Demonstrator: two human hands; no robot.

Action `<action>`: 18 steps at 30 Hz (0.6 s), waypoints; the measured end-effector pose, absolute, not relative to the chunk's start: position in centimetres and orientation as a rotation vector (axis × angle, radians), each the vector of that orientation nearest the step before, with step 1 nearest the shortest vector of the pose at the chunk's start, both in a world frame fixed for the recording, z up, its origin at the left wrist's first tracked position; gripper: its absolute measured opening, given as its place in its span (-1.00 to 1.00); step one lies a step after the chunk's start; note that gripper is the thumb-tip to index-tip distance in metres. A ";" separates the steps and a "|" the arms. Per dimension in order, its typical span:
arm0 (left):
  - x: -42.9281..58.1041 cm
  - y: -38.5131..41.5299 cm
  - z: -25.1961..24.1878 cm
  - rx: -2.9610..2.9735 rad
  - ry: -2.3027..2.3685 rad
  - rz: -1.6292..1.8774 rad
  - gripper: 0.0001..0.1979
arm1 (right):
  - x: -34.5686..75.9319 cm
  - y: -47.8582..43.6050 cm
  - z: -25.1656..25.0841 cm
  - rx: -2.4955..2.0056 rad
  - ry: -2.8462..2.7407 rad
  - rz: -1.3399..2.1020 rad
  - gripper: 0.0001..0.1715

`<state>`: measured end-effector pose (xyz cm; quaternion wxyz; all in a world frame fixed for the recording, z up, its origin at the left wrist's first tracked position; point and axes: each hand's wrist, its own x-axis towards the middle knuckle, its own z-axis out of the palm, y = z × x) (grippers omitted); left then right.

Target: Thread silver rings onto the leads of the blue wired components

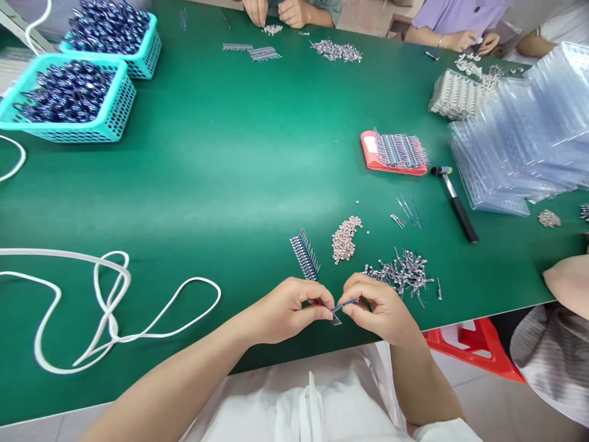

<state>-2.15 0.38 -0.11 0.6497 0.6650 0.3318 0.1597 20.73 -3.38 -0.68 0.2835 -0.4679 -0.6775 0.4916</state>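
Note:
Near the table's front edge, my left hand (294,310) pinches a small dark metal part (337,320) between thumb and fingertips. Close beside it, my right hand (378,307) grips a thin blue strip (347,303) that meets the part at my left fingertips. Just beyond my left hand lies a row of blue pins (305,255). A pile of small beige discs (345,239) sits ahead of my hands. Loose metal pieces (405,273) are heaped beyond and right of my right hand. Exactly how the held parts join is too small to tell.
White cord (110,313) loops across the left of the green table (207,172). Turquoise baskets (120,104) hold dark blue coils. A hammer (460,215), a red-wrapped bundle (396,151) and stacked clear trays (510,141) stand right. Other people's hands (294,12) work opposite.

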 end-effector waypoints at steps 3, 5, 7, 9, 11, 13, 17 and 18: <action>-2.3 0.6 -0.3 1.445 0.895 0.370 -0.86 | 21.4 -3.1 -0.5 -1.364 -1.938 1.148 -0.84; -2.5 0.8 -0.5 1.412 0.984 0.401 -0.85 | 22.0 -2.9 -0.5 -1.486 -2.041 0.982 -0.82; -2.8 1.0 -0.6 1.379 1.048 0.439 -0.85 | 22.5 -2.6 -0.6 -1.607 -2.157 0.790 -0.81; -2.9 1.2 -0.6 1.356 1.097 0.474 -0.85 | 22.8 -2.4 -0.8 -1.692 -2.253 0.615 -0.80; -2.8 1.2 -0.7 1.351 1.135 0.500 -0.84 | 22.6 -2.1 -1.0 -1.718 -2.317 0.495 -0.78; -2.8 1.2 -0.8 1.356 1.160 0.520 -0.83 | 22.0 -1.9 -1.1 -1.693 -2.354 0.420 -0.75; -2.7 1.2 -1.1 1.361 1.184 0.557 -0.81 | 20.6 -1.3 -1.6 -1.604 -2.385 0.337 -0.73; -2.7 1.2 -1.2 1.360 1.185 0.565 -0.81 | 20.3 -1.2 -1.7 -1.586 -2.386 0.326 -0.73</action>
